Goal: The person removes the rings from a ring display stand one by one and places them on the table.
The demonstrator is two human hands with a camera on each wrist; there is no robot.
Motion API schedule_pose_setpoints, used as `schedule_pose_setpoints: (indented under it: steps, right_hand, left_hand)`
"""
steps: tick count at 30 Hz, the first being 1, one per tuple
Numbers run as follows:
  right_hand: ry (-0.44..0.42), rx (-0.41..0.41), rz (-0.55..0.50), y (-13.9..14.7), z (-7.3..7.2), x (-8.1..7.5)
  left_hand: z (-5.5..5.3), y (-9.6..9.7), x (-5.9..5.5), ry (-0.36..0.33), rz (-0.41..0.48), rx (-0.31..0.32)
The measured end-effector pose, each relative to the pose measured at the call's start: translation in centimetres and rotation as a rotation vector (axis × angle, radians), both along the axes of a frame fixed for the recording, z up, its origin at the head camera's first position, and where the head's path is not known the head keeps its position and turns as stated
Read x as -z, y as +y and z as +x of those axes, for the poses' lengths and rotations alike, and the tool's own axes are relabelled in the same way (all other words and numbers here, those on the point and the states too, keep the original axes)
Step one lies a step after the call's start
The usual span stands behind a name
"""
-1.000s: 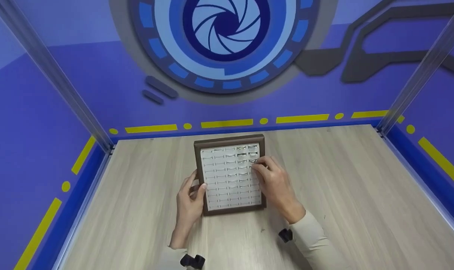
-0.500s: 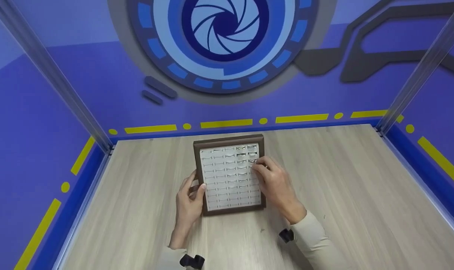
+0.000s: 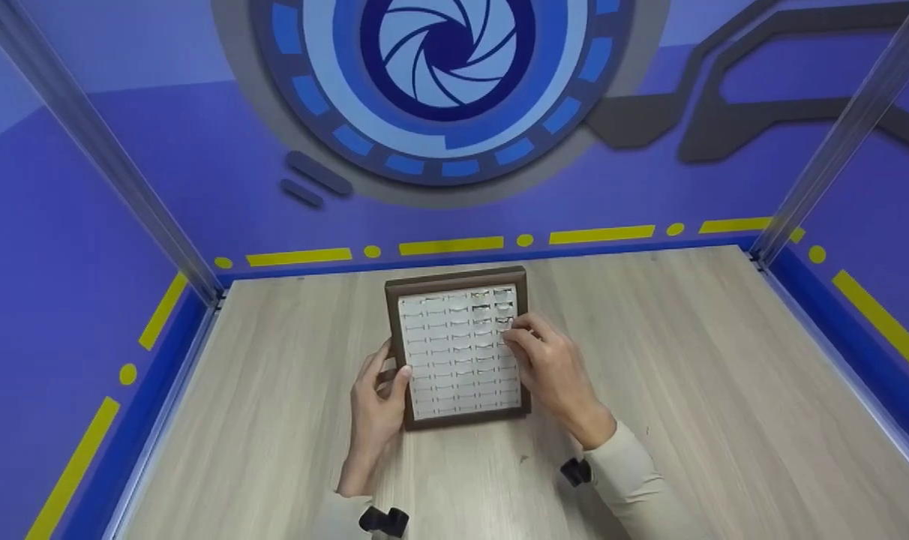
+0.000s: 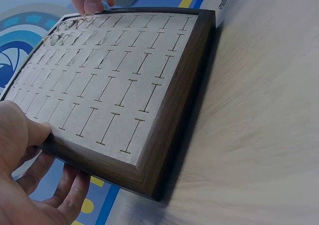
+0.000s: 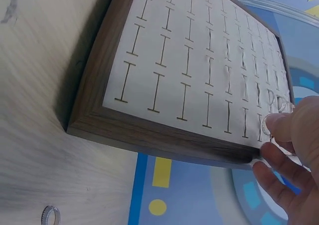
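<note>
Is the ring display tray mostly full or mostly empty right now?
Mostly empty. In both wrist views the ring display tray shows row after row of bare slots; rings sit only near its far right corner, where the right hand pinches one.

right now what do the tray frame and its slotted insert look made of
The tray frame looks like dark brown wood or wood veneer, matte, with faint grain. The slotted insert looks like pale beige suede or velvet-like fabric: soft, unshiny, with cut slits. Neither is certain.

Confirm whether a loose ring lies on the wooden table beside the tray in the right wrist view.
Yes, a small ring lies on the table, apart from the brown-framed tray.
</note>
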State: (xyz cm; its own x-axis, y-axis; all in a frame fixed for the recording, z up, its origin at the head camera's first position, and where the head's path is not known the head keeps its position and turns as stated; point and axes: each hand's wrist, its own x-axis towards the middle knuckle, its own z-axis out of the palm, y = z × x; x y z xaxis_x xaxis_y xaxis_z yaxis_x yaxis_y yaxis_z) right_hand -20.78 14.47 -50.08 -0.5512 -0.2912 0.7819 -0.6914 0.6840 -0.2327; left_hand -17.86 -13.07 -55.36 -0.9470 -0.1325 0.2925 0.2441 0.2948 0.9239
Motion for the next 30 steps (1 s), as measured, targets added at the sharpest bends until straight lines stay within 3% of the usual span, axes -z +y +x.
schedule_pose_setpoints:
  steps: [14, 30]
  right_hand:
    - [0.044, -0.02, 0.021, 0.3, 0.8, -1.0]
    - [-0.049, -0.11, -0.029, 3.1, 1.8, -0.6]
  left_hand:
    - [-0.2, 0.0, -0.3, 0.006, 0.012, -0.011]
    - [0.0, 0.2, 0.0, 0.013, 0.014, -0.018]
